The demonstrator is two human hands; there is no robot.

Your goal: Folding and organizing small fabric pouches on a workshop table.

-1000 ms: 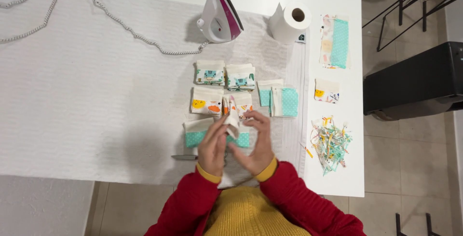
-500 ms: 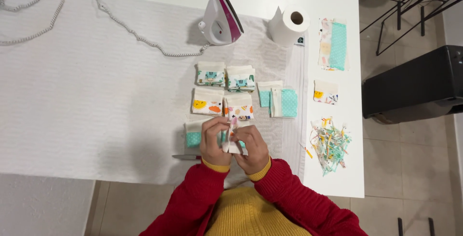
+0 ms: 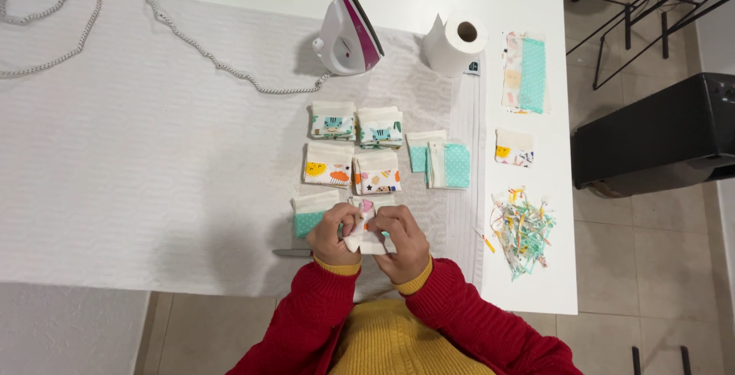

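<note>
Pulled nearer the table edge now, both my left hand (image 3: 331, 235) and right hand (image 3: 403, 243) pinch one pouch (image 3: 364, 231), which could slip if my grip loosens.

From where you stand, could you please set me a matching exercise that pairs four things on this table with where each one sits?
Things:
1. iron
2. paper roll
3. pile of scraps
4. small fabric piece

Places:
A. between both hands at the near edge
B. upright, at the end of the grey cord
C. near the right edge, beyond the folded pieces
D. standing just right of the iron

Pairs: 1-B, 2-D, 3-C, 4-A
</note>
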